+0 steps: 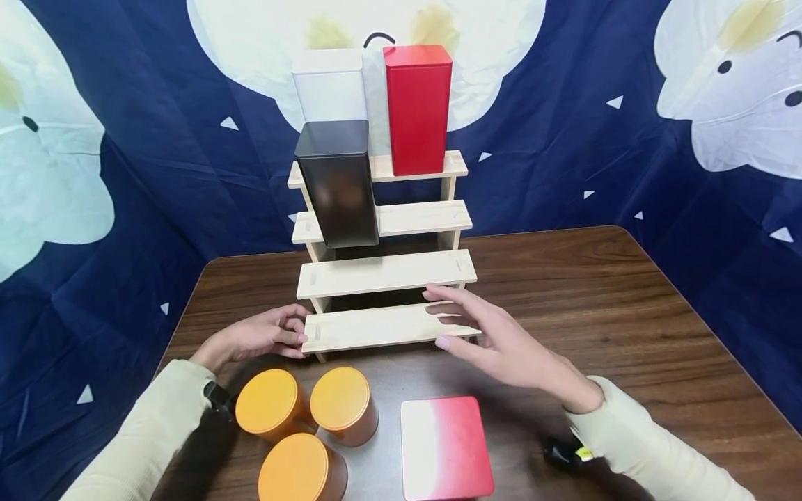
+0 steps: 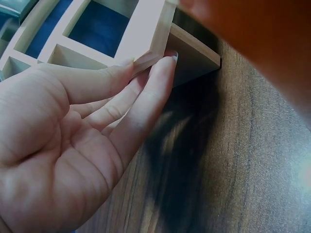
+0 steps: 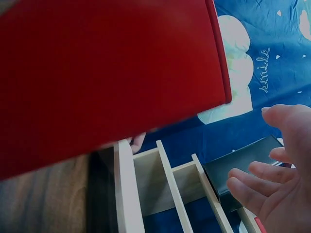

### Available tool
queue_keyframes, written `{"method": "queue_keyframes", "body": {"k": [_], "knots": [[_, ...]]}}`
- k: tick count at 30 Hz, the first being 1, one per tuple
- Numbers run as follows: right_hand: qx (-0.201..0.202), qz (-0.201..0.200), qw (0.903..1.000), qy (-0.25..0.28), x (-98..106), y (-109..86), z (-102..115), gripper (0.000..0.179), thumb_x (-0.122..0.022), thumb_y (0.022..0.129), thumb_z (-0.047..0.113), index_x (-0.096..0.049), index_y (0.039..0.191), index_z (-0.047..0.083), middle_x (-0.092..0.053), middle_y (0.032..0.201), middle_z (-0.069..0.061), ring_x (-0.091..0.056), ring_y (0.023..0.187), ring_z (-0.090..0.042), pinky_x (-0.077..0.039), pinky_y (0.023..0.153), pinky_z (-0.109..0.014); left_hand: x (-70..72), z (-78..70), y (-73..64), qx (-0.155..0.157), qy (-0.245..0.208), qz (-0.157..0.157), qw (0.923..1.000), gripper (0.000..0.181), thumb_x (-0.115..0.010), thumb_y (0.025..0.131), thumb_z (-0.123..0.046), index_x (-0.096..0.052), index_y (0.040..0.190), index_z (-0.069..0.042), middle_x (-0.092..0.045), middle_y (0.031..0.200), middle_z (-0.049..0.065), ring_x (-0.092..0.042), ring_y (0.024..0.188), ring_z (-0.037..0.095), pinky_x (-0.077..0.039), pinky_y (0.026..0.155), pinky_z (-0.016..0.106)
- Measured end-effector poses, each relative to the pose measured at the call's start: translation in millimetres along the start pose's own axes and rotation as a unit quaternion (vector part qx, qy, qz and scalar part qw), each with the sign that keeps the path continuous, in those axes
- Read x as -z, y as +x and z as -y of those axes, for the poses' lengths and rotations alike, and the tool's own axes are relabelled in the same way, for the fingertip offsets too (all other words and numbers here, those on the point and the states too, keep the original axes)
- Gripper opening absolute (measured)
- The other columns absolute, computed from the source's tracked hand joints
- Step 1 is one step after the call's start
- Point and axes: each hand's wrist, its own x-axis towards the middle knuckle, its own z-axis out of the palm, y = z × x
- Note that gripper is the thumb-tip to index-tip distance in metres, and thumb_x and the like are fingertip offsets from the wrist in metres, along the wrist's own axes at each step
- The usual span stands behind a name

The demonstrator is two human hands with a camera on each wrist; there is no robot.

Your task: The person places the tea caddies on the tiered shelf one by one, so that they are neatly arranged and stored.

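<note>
Pale wooden four-tier stepped shelf (image 1: pixel 386 273) stands on the brown wood-grain tabletop (image 1: pixel 595 299), far side. Left hand (image 1: pixel 263 335) pinches left end of lowest tier (image 1: pixel 370 328); right hand (image 1: pixel 504 341), released, is near the right end.

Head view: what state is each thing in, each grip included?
Wooden rack: standing
Left grip: pinching the rack's lowest step, left end
Right grip: holding nothing, near that step's right end
Black box: upright, closed
White box: upright, closed, base hidden
Rear red box: upright, closed
Front red box: closed
Three orange canisters: upright, closed
Backdrop cloth: hanging, creased
</note>
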Motion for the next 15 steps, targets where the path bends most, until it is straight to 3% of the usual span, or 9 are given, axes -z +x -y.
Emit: {"method": "queue_keyframes", "body": {"k": [4, 15], "knots": [[-0.016, 0.013, 0.9997, -0.014, -0.8, -14.0, 3.3, 0.058, -0.064, 0.092, 0.02, -0.038, 0.144, 0.021, -0.049, 0.14, 0.005, -0.054, 0.123, -0.012, -0.053, 0.095, -0.029, -1.5, -1.5, 0.2, 0.003, 0.008, -0.003, 1.0, 0.041, -0.055, 0.092, 0.002, -0.032, 0.125, 0.001, -0.056, 0.094, 0.008, -0.064, 0.088, 0.02, -0.057, 0.087, 0.045], [0.013, 0.07, 0.9956, -0.061, -4.2, -41.9, 8.4, 0.061, -0.065, 0.092, 0.023, -0.036, 0.145, 0.018, -0.048, 0.141, 0.004, -0.056, 0.121, -0.014, -0.047, 0.102, -0.028, -1.9, -3.5, -1.2, 0.004, 0.016, -0.001, 0.9999, 0.042, -0.056, 0.092, 0.002, -0.031, 0.125, 0.003, -0.055, 0.093, 0.008, -0.064, 0.086, 0.021, -0.058, 0.086, 0.043]]}}
